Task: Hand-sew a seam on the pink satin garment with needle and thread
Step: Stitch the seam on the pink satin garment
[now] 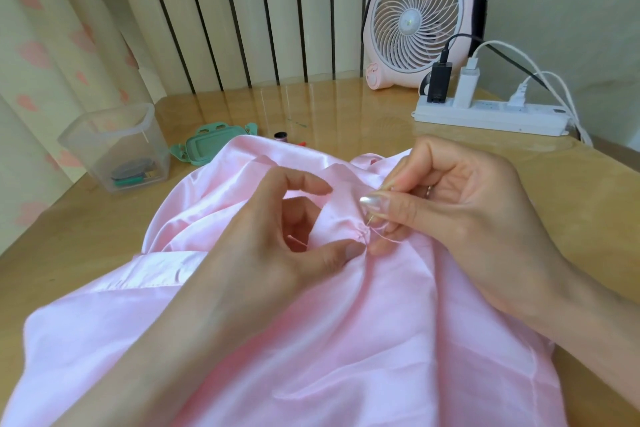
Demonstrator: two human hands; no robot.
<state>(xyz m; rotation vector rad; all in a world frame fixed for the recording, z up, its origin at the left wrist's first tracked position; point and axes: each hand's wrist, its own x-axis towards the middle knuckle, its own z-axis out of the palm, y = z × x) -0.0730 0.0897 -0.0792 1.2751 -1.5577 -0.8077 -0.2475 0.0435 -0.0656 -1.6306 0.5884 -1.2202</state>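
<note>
left hand point(277, 253) pinches garment point(381, 340) fold | right hand point(467, 215) pinches needle point(371, 218) just beside

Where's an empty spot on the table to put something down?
Bare shiny wooden tabletop shows between the small thread spool and white power strip, and left-front, between the clear plastic box and pink satin garment. The middle is crowded: left hand pinches the garment, right hand pinches the thin needle.

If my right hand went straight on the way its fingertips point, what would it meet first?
Most likely the gathered fold of the pink satin garment, at the right hand's fingertips; just beyond lies the left hand's thumb. Depth is unclear.
</note>
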